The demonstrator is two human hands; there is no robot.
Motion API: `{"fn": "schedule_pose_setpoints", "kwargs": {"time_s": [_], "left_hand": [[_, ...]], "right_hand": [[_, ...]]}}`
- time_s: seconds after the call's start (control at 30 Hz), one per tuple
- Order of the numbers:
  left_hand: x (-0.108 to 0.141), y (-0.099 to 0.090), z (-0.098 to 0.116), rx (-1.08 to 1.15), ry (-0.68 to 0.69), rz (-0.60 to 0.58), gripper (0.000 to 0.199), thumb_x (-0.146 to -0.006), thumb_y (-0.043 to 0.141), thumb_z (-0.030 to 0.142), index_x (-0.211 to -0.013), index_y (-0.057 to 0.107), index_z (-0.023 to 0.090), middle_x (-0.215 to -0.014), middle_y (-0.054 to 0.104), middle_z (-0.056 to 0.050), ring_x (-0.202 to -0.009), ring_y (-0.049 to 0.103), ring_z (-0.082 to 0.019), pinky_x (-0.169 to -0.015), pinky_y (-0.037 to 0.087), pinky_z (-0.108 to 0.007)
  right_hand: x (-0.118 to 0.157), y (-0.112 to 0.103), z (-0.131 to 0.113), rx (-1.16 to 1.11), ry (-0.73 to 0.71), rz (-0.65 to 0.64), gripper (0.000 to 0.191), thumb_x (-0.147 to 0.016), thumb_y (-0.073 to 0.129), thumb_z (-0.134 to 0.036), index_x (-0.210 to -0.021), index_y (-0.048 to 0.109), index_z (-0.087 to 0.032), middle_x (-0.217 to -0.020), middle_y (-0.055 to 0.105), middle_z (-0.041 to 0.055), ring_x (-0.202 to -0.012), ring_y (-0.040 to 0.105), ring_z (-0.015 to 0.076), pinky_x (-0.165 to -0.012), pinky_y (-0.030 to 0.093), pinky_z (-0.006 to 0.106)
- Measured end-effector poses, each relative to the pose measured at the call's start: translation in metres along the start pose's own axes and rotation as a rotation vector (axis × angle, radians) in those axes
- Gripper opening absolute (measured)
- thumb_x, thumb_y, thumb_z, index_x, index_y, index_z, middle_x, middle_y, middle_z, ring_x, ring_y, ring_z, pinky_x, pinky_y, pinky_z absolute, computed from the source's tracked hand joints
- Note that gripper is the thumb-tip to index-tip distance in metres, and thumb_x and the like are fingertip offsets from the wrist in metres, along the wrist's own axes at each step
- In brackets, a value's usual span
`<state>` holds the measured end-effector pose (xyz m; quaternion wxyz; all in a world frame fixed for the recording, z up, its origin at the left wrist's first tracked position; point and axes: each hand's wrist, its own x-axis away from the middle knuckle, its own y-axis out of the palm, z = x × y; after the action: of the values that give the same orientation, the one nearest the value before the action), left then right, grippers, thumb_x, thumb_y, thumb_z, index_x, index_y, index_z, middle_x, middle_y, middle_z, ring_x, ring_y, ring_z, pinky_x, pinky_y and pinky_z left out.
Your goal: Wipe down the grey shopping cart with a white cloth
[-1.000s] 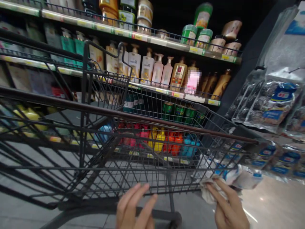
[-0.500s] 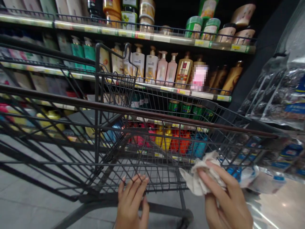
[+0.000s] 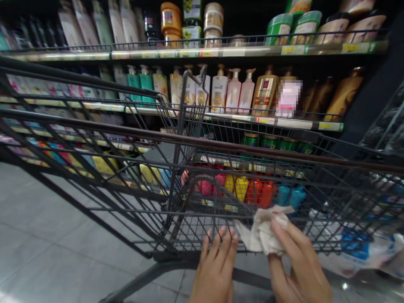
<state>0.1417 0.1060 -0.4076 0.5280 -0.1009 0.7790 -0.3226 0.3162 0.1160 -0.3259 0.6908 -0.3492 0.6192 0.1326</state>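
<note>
Nearer to the bare left hand (image 3: pixel 216 265) than a second ago, the bare right hand (image 3: pixel 299 261) pinches a crumpled off-white cloth (image 3: pixel 265 233) between thumb and fingers. That cloth is in front of the lower side of a dark grey wire-mesh shopping cart (image 3: pixel 170 256). Just beside it, the left hand is open and empty, fingers stretched and slightly spread, tips at the mesh; whether they press on it I cannot tell. Beyond the cart, white plastic pump bottles (image 3: pixel 219 93) stand on a shelf.
</note>
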Motion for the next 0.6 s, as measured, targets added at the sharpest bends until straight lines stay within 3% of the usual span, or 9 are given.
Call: {"fn": "schedule_pose_setpoints", "kwargs": {"time_s": [0.07,0.17,0.3,0.4,0.5,0.57,0.6], "left_hand": [[0.003,0.003,0.002,-0.031,0.008,0.03,0.056,-0.073,0.044,0.008,-0.128,0.056,0.016,-0.14,0.054,-0.002,-0.144,0.022,-0.023,-0.121,0.005,-0.045],[0.015,0.007,0.007,-0.035,0.02,0.053,0.04,-0.082,0.048,0.016,-0.12,0.061,0.018,-0.144,0.049,-0.002,-0.145,0.018,-0.026,-0.121,0.004,-0.049],[0.044,0.011,0.007,0.141,-0.098,0.209,0.025,-0.087,0.049,0.016,-0.105,0.064,0.023,-0.133,0.06,-0.001,-0.136,0.039,-0.018,-0.119,0.023,-0.044],[0.061,0.003,-0.01,0.243,-0.185,0.162,0.029,-0.087,0.045,0.008,-0.105,0.062,0.024,-0.117,0.069,-0.002,-0.124,0.052,-0.011,-0.11,0.039,-0.032],[0.068,-0.012,-0.035,0.364,-0.095,0.155,0.034,-0.08,0.045,0.0,-0.1,0.064,0.021,-0.112,0.069,-0.007,-0.122,0.054,-0.018,-0.097,0.05,-0.033],[0.068,-0.021,-0.045,0.403,-0.211,0.29,0.043,-0.076,0.037,-0.007,-0.098,0.064,0.019,-0.11,0.067,-0.008,-0.12,0.055,-0.018,-0.094,0.051,-0.032],[0.068,-0.024,-0.048,0.418,-0.279,0.298,0.044,-0.075,0.036,-0.008,-0.098,0.064,0.018,-0.111,0.065,-0.009,-0.119,0.056,-0.018,-0.093,0.051,-0.032]], "right_hand": [[-0.001,0.009,-0.01,0.017,0.027,0.033,0.058,-0.087,0.049,-0.005,-0.142,0.04,-0.022,-0.117,0.057,0.0091,-0.108,0.057,0.018,-0.084,0.049,0.029],[0.004,0.022,-0.023,0.062,0.071,0.076,0.039,-0.087,0.054,-0.008,-0.123,0.057,-0.02,-0.116,0.056,0.0104,-0.102,0.059,0.0183,-0.078,0.05,0.029],[0.029,0.038,-0.036,0.134,0.124,0.122,0.017,-0.083,0.057,-0.008,-0.094,0.063,-0.019,-0.105,0.058,0.0092,-0.087,0.061,0.0159,-0.067,0.05,0.027],[0.054,0.046,-0.042,0.145,0.243,0.157,0.015,-0.083,0.057,-0.008,-0.087,0.064,-0.02,-0.099,0.061,0.0078,-0.086,0.063,0.0184,-0.067,0.051,0.03],[0.076,0.046,-0.043,0.181,0.257,0.095,0.013,-0.082,0.058,-0.009,-0.085,0.065,-0.02,-0.096,0.063,0.0073,-0.089,0.064,0.02,-0.071,0.051,0.031],[0.088,0.044,-0.041,0.203,0.237,0.059,0.011,-0.081,0.06,-0.01,-0.085,0.065,-0.019,-0.097,0.063,0.0078,-0.088,0.064,0.0191,-0.073,0.051,0.03],[0.094,0.042,-0.041,0.209,0.234,0.037,0.009,-0.082,0.06,-0.011,-0.085,0.064,-0.019,-0.097,0.063,0.0081,-0.087,0.064,0.0185,-0.073,0.051,0.03]]}}
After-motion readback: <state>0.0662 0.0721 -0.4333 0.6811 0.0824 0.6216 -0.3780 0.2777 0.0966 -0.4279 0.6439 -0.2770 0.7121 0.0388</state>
